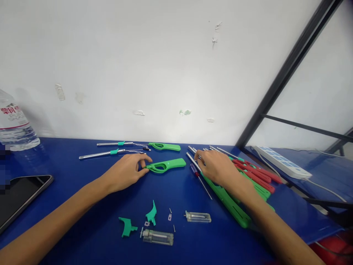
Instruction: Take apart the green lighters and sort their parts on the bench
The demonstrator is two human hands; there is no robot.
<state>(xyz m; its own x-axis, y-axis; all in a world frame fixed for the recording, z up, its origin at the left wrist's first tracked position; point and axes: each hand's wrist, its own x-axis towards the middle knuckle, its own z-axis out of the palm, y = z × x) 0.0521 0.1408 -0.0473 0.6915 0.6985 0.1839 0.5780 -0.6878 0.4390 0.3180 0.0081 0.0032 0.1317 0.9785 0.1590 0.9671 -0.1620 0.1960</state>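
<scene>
Head view: left hand [128, 171] pinches the narrow end of a green lighter casing [173, 163] between its fingers on a blue bench [99, 224].
Right hand [215, 165] curls over lighters [227, 197] beside a screwdriver [198, 175]; whether its fingers grip one cannot be told.

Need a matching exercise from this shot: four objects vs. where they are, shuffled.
Objects
1. Clear plastic water bottle
2. Nearer green plastic handle shell
3. Slim screwdriver with a metal shaft
4. White rectangular power strip

Places
A. Slanted on the tabletop, beside the right hand
B. At the far right, beyond the black metal post
C. Upright at the far left, near the wall
D. One end at the left hand

Pairs: 1-C, 2-D, 3-A, 4-B
</scene>
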